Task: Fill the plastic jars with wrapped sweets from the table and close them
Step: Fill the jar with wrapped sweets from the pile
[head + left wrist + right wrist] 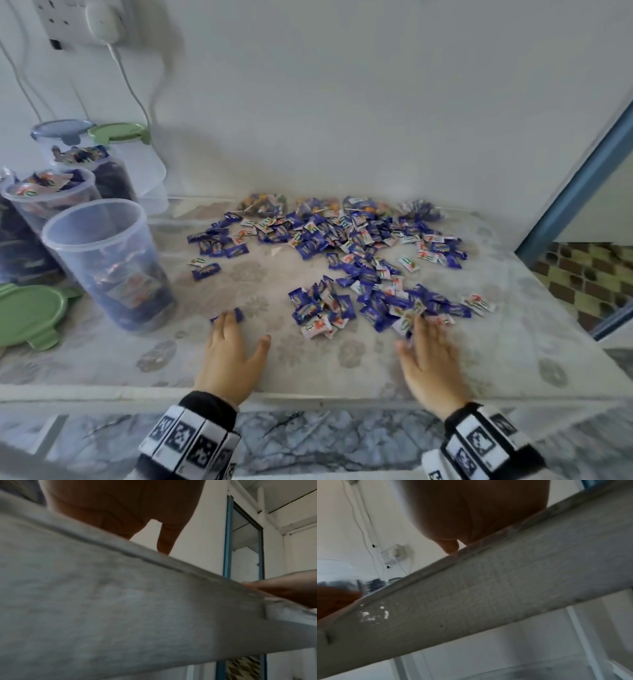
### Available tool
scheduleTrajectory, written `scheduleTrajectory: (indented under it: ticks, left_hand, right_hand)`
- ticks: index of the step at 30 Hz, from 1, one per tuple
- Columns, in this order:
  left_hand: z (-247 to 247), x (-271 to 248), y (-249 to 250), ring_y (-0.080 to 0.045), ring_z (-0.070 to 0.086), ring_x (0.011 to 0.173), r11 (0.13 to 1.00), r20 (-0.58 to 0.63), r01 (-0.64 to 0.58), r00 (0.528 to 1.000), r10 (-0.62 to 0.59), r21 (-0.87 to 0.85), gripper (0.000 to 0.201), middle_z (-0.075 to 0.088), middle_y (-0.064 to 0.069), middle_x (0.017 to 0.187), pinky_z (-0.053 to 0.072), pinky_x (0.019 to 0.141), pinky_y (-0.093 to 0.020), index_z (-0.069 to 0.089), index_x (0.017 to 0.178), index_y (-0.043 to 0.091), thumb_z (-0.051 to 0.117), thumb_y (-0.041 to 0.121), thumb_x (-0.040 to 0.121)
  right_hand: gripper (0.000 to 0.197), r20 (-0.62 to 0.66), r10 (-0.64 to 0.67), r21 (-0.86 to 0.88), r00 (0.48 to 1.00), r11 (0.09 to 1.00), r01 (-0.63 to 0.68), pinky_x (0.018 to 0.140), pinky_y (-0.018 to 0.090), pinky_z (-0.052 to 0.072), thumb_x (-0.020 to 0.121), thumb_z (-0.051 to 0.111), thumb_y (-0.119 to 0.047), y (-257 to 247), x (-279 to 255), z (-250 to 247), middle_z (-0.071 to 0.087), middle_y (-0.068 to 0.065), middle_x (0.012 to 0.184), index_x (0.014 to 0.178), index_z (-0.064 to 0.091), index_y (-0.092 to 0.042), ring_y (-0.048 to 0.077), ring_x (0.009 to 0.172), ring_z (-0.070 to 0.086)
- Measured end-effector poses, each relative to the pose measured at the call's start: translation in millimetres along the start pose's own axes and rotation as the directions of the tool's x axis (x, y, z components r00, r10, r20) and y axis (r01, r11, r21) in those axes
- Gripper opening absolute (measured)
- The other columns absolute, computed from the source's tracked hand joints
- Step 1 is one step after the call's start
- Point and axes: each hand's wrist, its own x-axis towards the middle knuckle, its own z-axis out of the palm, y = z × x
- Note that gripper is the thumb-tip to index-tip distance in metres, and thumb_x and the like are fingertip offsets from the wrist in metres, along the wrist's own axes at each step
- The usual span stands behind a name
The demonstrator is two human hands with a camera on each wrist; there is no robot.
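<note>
Wrapped sweets (356,260), blue and white, lie scattered over the middle and right of the table (308,370). My left hand (233,346) lies flat, its fingertips touching a few blue sweets (228,314) near the open, partly filled clear jar (106,263). My right hand (428,359) rests flat with spread fingers on the near edge of the sweet pile (411,313). A second open jar (48,195) at the left is full of sweets. In both wrist views the table's front edge (120,601) (488,595) hides the fingers; only the palms (120,507) (479,507) show.
A loose green lid (30,308) lies at the left edge. Two lidded jars, one blue-lidded (61,130) and one green-lidded (118,132), stand at the back left by the wall. A charger and cables (102,20) hang above them. A blue door frame (575,185) borders the right.
</note>
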Motion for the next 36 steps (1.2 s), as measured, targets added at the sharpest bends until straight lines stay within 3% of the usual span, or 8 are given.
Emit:
scheduleTrajectory:
  ticks: [6, 13, 17, 21, 24, 27, 31, 36]
  left_hand:
    - [37.9, -12.6, 53.8, -0.021, 0.000, 0.145, 0.994, 0.285, -0.111, 0.953, 0.103, 0.012, 0.076, 0.000, -0.010, 0.157, 0.007, 0.116, -0.030, 0.003, 0.149, 0.011, 0.046, 0.041, 0.094]
    - [42.2, 13.7, 88.1, -0.029, -0.014, 0.143, 0.985, 0.255, 0.160, 0.952, -0.170, 0.060, 0.079, -0.015, -0.020, 0.154, 0.001, 0.117, -0.038, -0.004, 0.149, 0.007, 0.039, 0.047, 0.096]
    - [50.0, 23.9, 105.5, -0.029, -0.006, 0.144, 0.984, 0.317, 0.157, 0.932, -0.177, 0.086, 0.075, -0.006, -0.018, 0.156, 0.006, 0.118, -0.039, 0.001, 0.148, 0.003, 0.038, 0.043, 0.097]
    - [57.8, 22.0, 115.8, -0.024, 0.017, 0.140, 0.997, 0.415, 0.077, 0.908, -0.062, -0.019, 0.065, 0.015, -0.012, 0.153, 0.018, 0.114, -0.031, 0.016, 0.146, 0.002, 0.043, 0.035, 0.097]
    - [52.6, 19.9, 119.8, -0.017, 0.040, 0.116, 0.989, 0.474, 0.088, 0.880, -0.022, -0.119, 0.052, 0.037, 0.001, 0.131, 0.036, 0.090, -0.012, 0.024, 0.144, 0.008, 0.042, 0.027, 0.099]
    - [39.0, 25.6, 116.0, -0.021, 0.036, 0.133, 0.983, 0.452, 0.083, 0.892, 0.000, -0.165, 0.052, 0.035, -0.004, 0.148, 0.027, 0.108, -0.026, 0.025, 0.146, 0.013, 0.043, 0.026, 0.098]
    - [8.6, 50.1, 106.3, -0.022, 0.036, 0.134, 0.972, 0.325, 0.113, 0.945, -0.042, -0.204, 0.048, 0.035, -0.009, 0.147, 0.025, 0.109, -0.030, 0.031, 0.143, 0.010, 0.045, 0.020, 0.098]
    - [-24.0, 106.1, 70.1, -0.034, 0.041, 0.126, 0.914, 0.043, 0.331, 0.943, -0.330, -0.236, 0.054, 0.041, -0.021, 0.139, 0.033, 0.103, -0.036, 0.032, 0.140, 0.003, 0.053, 0.020, 0.094]
  right_hand:
    - [0.064, 0.094, -0.169, 0.193, 0.981, 0.970, 0.148, 0.112, 0.038, -0.013, 0.098, 0.017, -0.049, -8.4, -3.4, -16.5, -0.020, 0.004, 0.156, 0.151, -0.011, -0.026, 0.022, 0.143, -0.023]
    - [0.059, -0.060, 0.122, 0.342, 0.991, 0.935, -0.094, 0.118, 0.047, 0.007, 0.102, 0.026, -0.041, 61.6, 65.3, -79.8, 0.005, 0.016, 0.159, 0.151, 0.013, -0.013, 0.032, 0.146, 0.000]
    - [0.061, 0.088, 0.180, 0.292, 0.980, 0.936, -0.198, 0.117, 0.041, 0.003, 0.102, 0.024, -0.044, 72.6, 89.2, -88.2, 0.001, 0.014, 0.160, 0.152, 0.008, -0.014, 0.032, 0.147, -0.004]
    - [0.059, 0.239, -0.048, 0.254, 0.970, 0.967, -0.015, 0.115, 0.035, 0.015, 0.103, 0.021, -0.043, 39.7, 77.4, -80.0, 0.010, 0.007, 0.159, 0.151, 0.011, -0.011, 0.025, 0.146, 0.013]
    - [0.061, 0.314, -0.207, 0.341, 0.927, 0.935, 0.093, 0.116, 0.038, 0.014, 0.101, 0.023, -0.047, 13.4, 69.9, -72.7, 0.006, 0.002, 0.160, 0.152, 0.006, -0.019, 0.020, 0.146, 0.011]
    - [0.059, 0.370, -0.292, 0.410, 0.882, 0.903, 0.128, 0.116, 0.036, 0.009, 0.099, 0.023, -0.049, -0.7, 73.3, -70.6, 0.005, -0.005, 0.159, 0.152, 0.008, -0.026, 0.017, 0.146, 0.008]
    - [0.053, 0.316, -0.309, 0.429, 0.897, 0.890, 0.155, 0.114, 0.032, 0.017, 0.100, 0.024, -0.047, -8.6, 84.1, -89.8, 0.024, -0.008, 0.154, 0.149, 0.025, -0.027, 0.015, 0.142, 0.023]
    - [0.050, 0.201, -0.194, 0.418, 0.960, 0.904, 0.096, 0.109, 0.029, 0.022, 0.103, 0.025, -0.038, 6.7, 138.6, -117.6, 0.025, 0.003, 0.154, 0.147, 0.025, -0.016, 0.019, 0.141, 0.025]
